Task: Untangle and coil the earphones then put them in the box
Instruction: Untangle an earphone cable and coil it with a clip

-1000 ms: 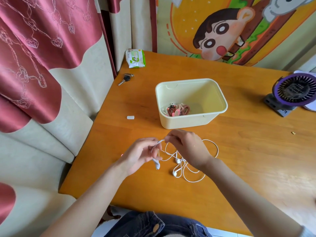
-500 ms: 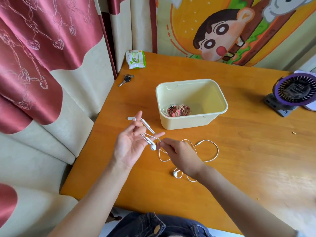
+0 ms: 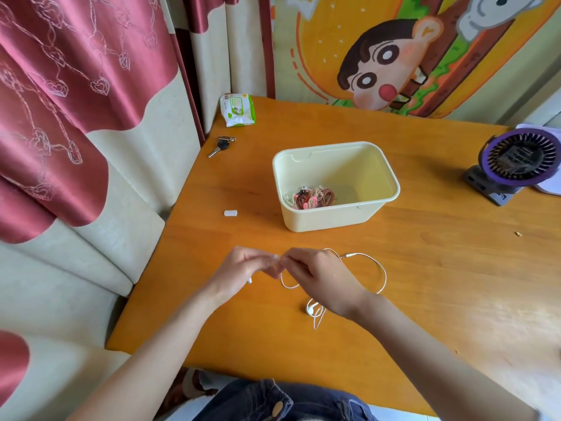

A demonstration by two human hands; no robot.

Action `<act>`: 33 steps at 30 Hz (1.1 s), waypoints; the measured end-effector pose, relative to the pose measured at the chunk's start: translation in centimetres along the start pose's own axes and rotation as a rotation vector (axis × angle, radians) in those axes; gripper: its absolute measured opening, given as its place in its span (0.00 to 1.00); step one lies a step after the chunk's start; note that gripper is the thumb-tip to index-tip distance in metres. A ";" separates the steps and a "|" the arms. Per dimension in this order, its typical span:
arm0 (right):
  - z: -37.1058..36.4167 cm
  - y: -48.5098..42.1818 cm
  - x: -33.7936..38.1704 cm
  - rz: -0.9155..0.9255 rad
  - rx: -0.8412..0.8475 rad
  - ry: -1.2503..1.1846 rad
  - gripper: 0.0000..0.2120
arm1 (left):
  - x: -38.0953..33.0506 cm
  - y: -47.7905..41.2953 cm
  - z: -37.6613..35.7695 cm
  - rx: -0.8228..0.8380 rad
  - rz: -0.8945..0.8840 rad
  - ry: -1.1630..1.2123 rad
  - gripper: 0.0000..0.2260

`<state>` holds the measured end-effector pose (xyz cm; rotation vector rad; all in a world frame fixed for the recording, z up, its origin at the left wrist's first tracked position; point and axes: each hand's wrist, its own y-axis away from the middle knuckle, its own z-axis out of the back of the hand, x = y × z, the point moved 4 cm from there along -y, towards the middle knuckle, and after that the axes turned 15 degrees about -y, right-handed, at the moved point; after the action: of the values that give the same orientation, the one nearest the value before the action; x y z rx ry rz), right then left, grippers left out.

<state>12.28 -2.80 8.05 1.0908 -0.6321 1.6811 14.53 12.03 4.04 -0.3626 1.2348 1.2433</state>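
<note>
Earphones (image 3: 311, 309), one white set, left hand (image 3: 243, 271) and right hand (image 3: 321, 278) each grip pinched on its cord, one box (image 3: 334, 221) beyond

earphones (image 3: 310, 309): we see them white and thin, not coiled, the cable in loose wide loops, one bud lying flat, all in front of the box | box (image 3: 321, 220): pale yellow, rectangular, upright, top open, apart from the cable

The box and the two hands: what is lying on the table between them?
In the head view, only bare table lies between the box and the left hand and right hand; the earphones loop beside the right hand.
</note>
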 end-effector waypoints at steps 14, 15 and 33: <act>1.8 -1.4 -2.4 -0.084 -0.181 -0.042 0.12 | -1.6 0.9 -0.8 0.364 -0.144 1.213 0.10; 1.5 -1.3 -2.4 -0.092 -0.170 -0.046 0.12 | -1.8 1.0 -0.5 0.413 -0.181 1.273 0.09; -1.3 0.8 -0.1 0.028 0.030 -0.052 0.12 | -1.8 0.7 2.2 -0.287 -0.014 0.515 0.11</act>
<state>11.06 -2.11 7.43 1.1551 -0.6597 1.6958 15.38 13.07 6.64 -0.9446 1.4782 1.3648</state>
